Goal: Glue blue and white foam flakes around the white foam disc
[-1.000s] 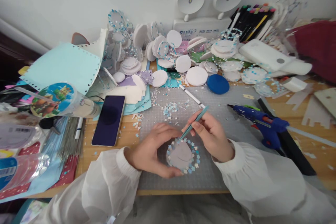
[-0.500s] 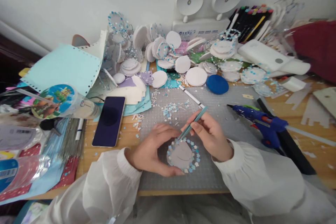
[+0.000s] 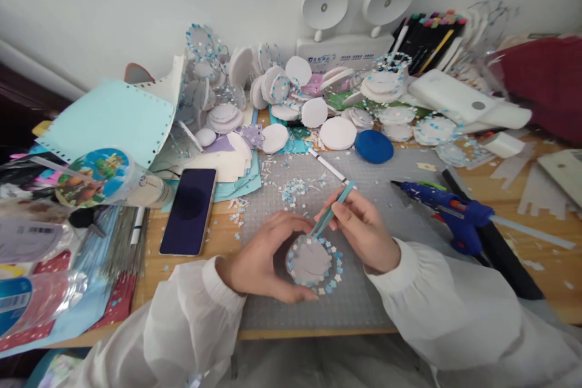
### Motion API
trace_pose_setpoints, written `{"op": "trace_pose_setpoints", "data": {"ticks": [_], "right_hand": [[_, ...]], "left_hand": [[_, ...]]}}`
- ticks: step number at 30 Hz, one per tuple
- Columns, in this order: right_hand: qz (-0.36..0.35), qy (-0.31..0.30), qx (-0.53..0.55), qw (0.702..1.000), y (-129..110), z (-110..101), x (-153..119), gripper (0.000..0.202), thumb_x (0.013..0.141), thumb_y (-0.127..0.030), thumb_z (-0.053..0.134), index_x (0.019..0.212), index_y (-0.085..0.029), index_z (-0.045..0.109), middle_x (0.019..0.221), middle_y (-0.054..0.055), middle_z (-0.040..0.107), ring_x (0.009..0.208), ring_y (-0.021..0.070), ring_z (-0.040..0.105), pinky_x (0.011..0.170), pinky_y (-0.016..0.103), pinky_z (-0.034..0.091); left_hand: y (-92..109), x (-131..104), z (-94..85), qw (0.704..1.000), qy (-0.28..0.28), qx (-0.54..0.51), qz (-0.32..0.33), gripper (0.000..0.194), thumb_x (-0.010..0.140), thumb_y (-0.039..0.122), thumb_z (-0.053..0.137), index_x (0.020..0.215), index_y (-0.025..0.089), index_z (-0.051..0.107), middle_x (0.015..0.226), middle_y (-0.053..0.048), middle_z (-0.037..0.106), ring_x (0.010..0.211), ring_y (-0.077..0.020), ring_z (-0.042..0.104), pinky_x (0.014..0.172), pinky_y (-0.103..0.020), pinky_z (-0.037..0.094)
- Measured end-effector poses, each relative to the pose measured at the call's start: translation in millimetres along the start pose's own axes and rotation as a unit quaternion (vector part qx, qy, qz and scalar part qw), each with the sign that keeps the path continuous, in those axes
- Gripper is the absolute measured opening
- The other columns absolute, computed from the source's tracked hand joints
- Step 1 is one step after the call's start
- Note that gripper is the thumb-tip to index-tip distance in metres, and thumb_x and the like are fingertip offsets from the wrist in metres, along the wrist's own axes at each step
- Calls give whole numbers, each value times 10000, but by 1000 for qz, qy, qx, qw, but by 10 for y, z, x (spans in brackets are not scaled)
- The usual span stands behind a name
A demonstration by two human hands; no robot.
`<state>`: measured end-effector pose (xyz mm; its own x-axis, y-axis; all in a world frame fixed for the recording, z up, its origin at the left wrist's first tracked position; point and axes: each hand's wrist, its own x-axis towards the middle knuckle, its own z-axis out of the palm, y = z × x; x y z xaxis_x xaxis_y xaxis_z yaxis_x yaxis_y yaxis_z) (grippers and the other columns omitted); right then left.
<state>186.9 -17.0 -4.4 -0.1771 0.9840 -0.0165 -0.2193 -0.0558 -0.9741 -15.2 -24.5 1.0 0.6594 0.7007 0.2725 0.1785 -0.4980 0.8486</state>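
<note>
Disc [image 3: 311,259]: pale round, flower-trimmed rim, flat on grey mat [image 3: 364,303], worktop centre.
Left hand [image 3: 260,260]: fingers cupped round disc's left edge.
Right hand [image 3: 364,229]: fingers pinching teal tweezers [image 3: 331,213]; tips at disc's upper rim, long axis running up-right.
Nearby: glue gun [image 3: 448,211], right.

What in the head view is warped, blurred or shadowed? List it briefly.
Head view: wide-lens distortion bends the desk edge and stretches the corners; the sleeves at the bottom are soft; light is even and diffuse, with only a faint shadow under the left hand beside the disc; the right hand with tweezers is sharp; the phone screen shows no glare.
</note>
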Motion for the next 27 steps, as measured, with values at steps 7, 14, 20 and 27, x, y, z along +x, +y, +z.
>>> {"op": "trace_pose_setpoints", "data": {"ticks": [7,14,20,27], "right_hand": [[58,26,92,994,-90,38,41,281,748,-456,710,806,-218,571,691,15,673,554,118,526,554,283,463],[58,6,68,996,-97,33,54,284,744,-471,704,811,-226,576,684,18,675,564,132,550,531,280,459],[78,-32,62,994,-94,32,31,283,767,-477,680,795,-218,569,636,11,652,546,129,543,532,273,457],[88,-55,66,992,-96,31,30,310,762,-489,684,802,-199,580,591,15,648,537,129,548,500,255,413]], "left_hand": [[-6,-47,28,999,25,-24,-23,767,552,444,812,1198,200,477,1157,-109,595,1048,-272,578,942,-406,444],[-31,-1,3,999,21,-2,50,785,545,497,819,1202,218,492,1063,-102,638,972,-270,587,893,-404,426],[-50,13,-19,996,25,-14,89,808,539,538,824,1211,219,509,1028,-99,651,938,-258,597,875,-393,406],[-65,3,-14,997,11,-21,72,785,539,595,796,1173,207,542,1021,-100,660,932,-259,594,865,-387,407]]}}
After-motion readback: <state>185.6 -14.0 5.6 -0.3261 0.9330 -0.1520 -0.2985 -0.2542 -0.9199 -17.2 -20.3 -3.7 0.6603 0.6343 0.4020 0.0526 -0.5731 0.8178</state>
